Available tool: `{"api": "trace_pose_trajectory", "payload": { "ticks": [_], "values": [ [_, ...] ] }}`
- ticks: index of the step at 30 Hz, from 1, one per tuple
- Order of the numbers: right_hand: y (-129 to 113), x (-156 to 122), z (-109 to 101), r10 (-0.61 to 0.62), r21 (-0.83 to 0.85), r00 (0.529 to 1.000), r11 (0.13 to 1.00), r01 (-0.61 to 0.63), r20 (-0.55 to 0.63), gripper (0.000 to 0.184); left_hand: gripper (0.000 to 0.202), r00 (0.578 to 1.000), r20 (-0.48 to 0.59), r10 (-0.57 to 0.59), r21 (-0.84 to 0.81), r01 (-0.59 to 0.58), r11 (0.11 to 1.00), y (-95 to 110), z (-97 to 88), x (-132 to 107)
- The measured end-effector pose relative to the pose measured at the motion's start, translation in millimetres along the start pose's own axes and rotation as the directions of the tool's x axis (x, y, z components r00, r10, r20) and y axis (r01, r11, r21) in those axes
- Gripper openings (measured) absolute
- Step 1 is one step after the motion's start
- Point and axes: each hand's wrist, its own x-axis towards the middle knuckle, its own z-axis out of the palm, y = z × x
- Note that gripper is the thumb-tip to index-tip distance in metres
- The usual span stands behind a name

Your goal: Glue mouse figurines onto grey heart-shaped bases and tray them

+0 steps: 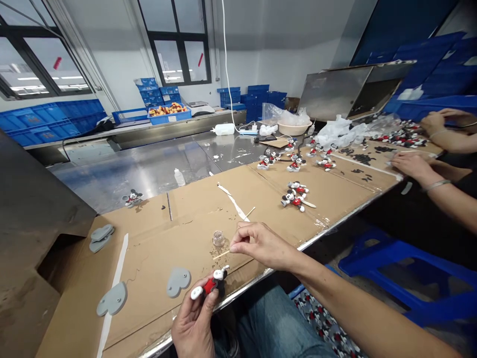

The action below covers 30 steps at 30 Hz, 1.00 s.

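My left hand (196, 318) is closed round a small cartoon mouse figurine (210, 285) with a red body, white feet and black parts, held tilted at the table's front edge. Between the thumb and fingertips of my right hand (257, 243) is a thin wooden stick (221, 255); its free end points left, above the cardboard. Just beyond the stick stands a small clear jar (218, 238) with dark specks around it. A grey heart-shaped base (178, 282) lies left of the figurine. Another heart base (112, 299) rests farther left, and stacked heart bases (101, 237) sit behind it.
Mouse figurines (296, 200) lie on the cardboard (201, 214) at right, with several more behind. A white-smeared strip (233, 200) and squeeze bottle (179, 177) are farther back. A co-worker's hands (413, 166) are at right, near black pieces (363, 159). A blue stool (402, 278) stands below.
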Motion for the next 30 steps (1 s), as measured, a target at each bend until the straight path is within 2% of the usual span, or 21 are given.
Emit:
{"api": "trace_pose_trajectory", "payload": {
  "ticks": [6, 11, 17, 30],
  "values": [
    [-15, -18, -3, -0.023, -0.053, 0.999, 0.998, 0.026, 0.047, 0.012, 0.043, 1.0, -0.004, -0.027, -0.006, 0.027, 1.0, 1, -1.5, -1],
    [-14, -19, -2, -0.034, -0.129, 0.996, 0.991, 0.044, 0.079, 0.012, 0.041, 0.999, 0.01, -0.032, -0.019, 0.032, 0.999, 3, -1.5, -2],
    [-17, -18, 0, -0.034, -0.157, 0.998, 0.987, 0.042, 0.056, 0.013, 0.04, 0.999, 0.021, -0.041, -0.014, 0.041, 0.999, 3, -2.5, -2],
    [-24, -19, -2, -0.164, -0.277, 0.98, 0.942, 0.191, 0.117, 0.014, 0.04, 0.999, 0.036, -0.03, 0.018, 0.029, 0.999, 1, -3.6, 0]
  ]
}}
